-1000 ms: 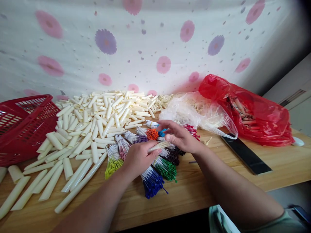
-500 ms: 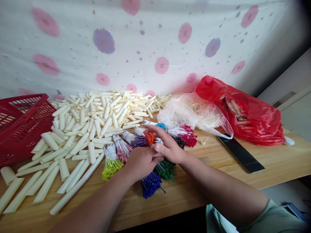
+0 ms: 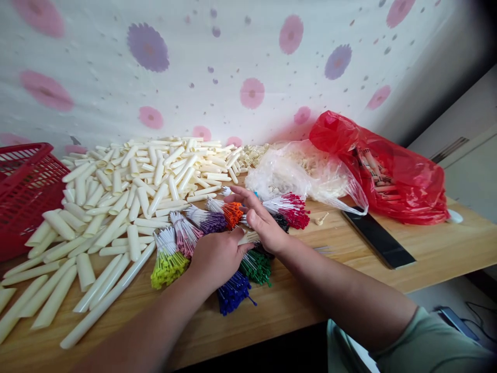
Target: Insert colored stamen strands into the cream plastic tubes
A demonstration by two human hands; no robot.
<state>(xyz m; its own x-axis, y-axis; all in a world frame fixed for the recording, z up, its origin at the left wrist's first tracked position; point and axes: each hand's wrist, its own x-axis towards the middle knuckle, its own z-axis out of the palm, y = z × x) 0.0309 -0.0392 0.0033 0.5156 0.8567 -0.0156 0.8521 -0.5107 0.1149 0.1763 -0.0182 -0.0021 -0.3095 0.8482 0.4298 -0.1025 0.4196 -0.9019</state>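
Observation:
My left hand [image 3: 217, 258] is closed with thumb and fingers round a small cream-coloured piece [image 3: 249, 238], mostly hidden; it looks like a short tube. My right hand [image 3: 263, 224] is held open, its fingers stretched out and its palm beside the end of that piece. Beneath and around both hands lie bundles of thin white stems with coloured tips: yellow [image 3: 170, 263], pink [image 3: 185, 233], purple [image 3: 209, 220], orange [image 3: 232, 213], red [image 3: 293, 210], green [image 3: 256, 267] and blue [image 3: 235, 295]. Black and light blue bundles are partly covered by my right hand.
A large heap of cream tubes [image 3: 155, 181] spreads across the wooden table [image 3: 287, 305]. At far left stands a red plastic basket [image 3: 31, 197]. On the right are a clear plastic bag [image 3: 272, 176], a red bag [image 3: 419, 181] and a black phone-like slab [image 3: 378, 238].
My right hand has tilted away from my left, with its fingers lifted and spread, so the cream piece shows more. The whole view has shifted slightly, moving things left and up.

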